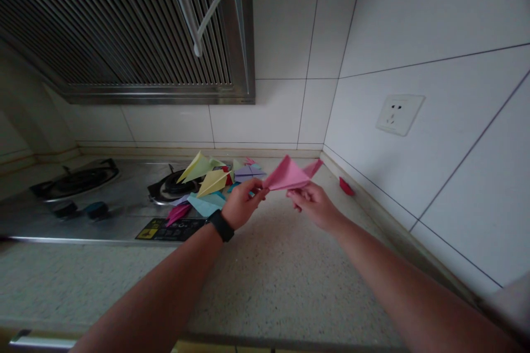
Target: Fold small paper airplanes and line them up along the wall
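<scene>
A pink folded paper piece (289, 174), shaped like a paper crane or bird, is held in the air over the counter. My left hand (245, 201) pinches its left tip between thumb and fingers. From below, my right hand (311, 202) grips its underside near the right end, fingers curled. Left of my left hand lies a heap of folded papers: a pale yellow paper plane (213, 182), a light blue folded paper (207, 204), a purple folded paper (249, 172) and a magenta folded paper (178, 213). The heap partly covers the right burner.
A small red folded paper (346, 186) lies by the right wall. The gas stove (124, 198) is at left, its left burner (78, 177) uncovered. A range hood (124, 27) hangs above. A wall socket (400, 114) is at right. The speckled counter (281, 281) spans the front.
</scene>
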A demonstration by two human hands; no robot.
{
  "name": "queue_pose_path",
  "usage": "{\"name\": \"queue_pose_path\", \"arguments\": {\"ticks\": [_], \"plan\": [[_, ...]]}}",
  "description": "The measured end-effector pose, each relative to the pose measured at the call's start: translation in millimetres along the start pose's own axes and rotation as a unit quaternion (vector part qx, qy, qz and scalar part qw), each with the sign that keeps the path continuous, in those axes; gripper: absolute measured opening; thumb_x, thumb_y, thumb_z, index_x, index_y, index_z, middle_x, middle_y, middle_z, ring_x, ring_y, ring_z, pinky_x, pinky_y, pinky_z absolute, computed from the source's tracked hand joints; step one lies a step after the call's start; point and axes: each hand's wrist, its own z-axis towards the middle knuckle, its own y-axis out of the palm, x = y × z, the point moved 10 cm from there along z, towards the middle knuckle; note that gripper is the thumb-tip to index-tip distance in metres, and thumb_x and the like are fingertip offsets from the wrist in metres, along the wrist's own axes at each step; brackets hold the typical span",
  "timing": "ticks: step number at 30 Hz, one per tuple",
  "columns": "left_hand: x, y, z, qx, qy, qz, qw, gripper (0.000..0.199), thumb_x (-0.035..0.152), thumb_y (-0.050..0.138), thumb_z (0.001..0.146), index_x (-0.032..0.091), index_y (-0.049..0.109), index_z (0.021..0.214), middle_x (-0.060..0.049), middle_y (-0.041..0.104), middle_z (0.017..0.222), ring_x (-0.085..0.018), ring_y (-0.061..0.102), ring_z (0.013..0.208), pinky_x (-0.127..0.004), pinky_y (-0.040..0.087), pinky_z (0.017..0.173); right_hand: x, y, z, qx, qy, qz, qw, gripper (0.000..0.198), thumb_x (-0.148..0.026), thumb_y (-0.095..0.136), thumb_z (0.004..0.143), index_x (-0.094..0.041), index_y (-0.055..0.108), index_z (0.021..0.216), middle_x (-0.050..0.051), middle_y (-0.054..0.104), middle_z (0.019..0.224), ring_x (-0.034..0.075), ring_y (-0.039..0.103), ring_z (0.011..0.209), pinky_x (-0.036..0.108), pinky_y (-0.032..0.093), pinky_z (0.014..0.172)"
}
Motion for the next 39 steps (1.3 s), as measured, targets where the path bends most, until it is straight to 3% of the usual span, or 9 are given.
{"name": "queue_pose_path", "arguments": {"ticks": [4,10,17,21,30,39], "plan": [[-15.0,-7.4,5.0,0.040,-0.039,-0.087,0.995,0.027,0.043,0.055,0.086,0.016,0.057,0.090,-0.001,0.054,0.074,-0.012,0.056,0.066,-0.018,0.044,0.045,2.7,-15.5,4.9,0.045,-0.027,0.048,0.997,0.026,-0.038,0.057,0.086,-0.023,0.047,0.105,0.001,0.053,0.090,0.009,0.050,0.061,0.022,0.045,0.047],[-37.1,-1.3,4.6,0.030,-0.137,-0.188,0.972,0.029,0.045,0.060,0.079,0.016,0.055,0.082,-0.001,0.053,0.078,-0.012,0.055,0.066,-0.017,0.041,0.040,6.8,-38.3,7.9,0.116,-0.045,0.032,0.992,0.044,-0.037,0.058,0.084,-0.030,0.034,0.120,0.003,0.049,0.107,0.010,0.051,0.065,0.021,0.046,0.046],[-46.6,4.0,-1.0,0.018,-0.197,-0.192,0.961,0.029,0.044,0.061,0.078,0.016,0.056,0.079,-0.001,0.052,0.074,-0.011,0.053,0.063,-0.016,0.039,0.040,10.2,-50.0,6.5,0.165,-0.062,-0.094,0.980,0.041,-0.036,0.060,0.083,-0.026,0.041,0.118,0.005,0.050,0.111,0.012,0.049,0.072,0.026,0.046,0.059],[-51.4,2.7,-2.3,0.024,-0.211,-0.194,0.958,0.028,0.043,0.060,0.078,0.016,0.054,0.076,0.000,0.049,0.070,-0.010,0.051,0.061,-0.016,0.038,0.040,14.4,-45.0,8.5,0.143,-0.059,-0.159,0.975,0.033,-0.031,0.060,0.083,-0.023,0.047,0.112,0.005,0.055,0.104,0.014,0.051,0.079,0.028,0.045,0.067],[-55.8,-7.3,-0.9,0.069,-0.208,-0.203,0.954,0.029,0.045,0.061,0.077,0.017,0.053,0.075,0.001,0.047,0.070,-0.010,0.050,0.060,-0.017,0.037,0.039,21.0,-38.4,9.4,0.116,-0.024,-0.112,0.987,0.037,-0.036,0.061,0.082,-0.023,0.045,0.114,0.006,0.051,0.105,0.015,0.055,0.080,0.029,0.048,0.067],[-55.6,-3.4,-2.0,0.054,-0.216,-0.196,0.955,0.027,0.044,0.059,0.078,0.017,0.054,0.077,0.000,0.049,0.072,-0.011,0.050,0.061,-0.017,0.038,0.040,5.8,-35.6,8.4,0.107,-0.078,-0.114,0.985,0.036,-0.029,0.058,0.085,-0.025,0.044,0.118,0.001,0.058,0.089,0.015,0.056,0.078,0.028,0.044,0.068]]}}
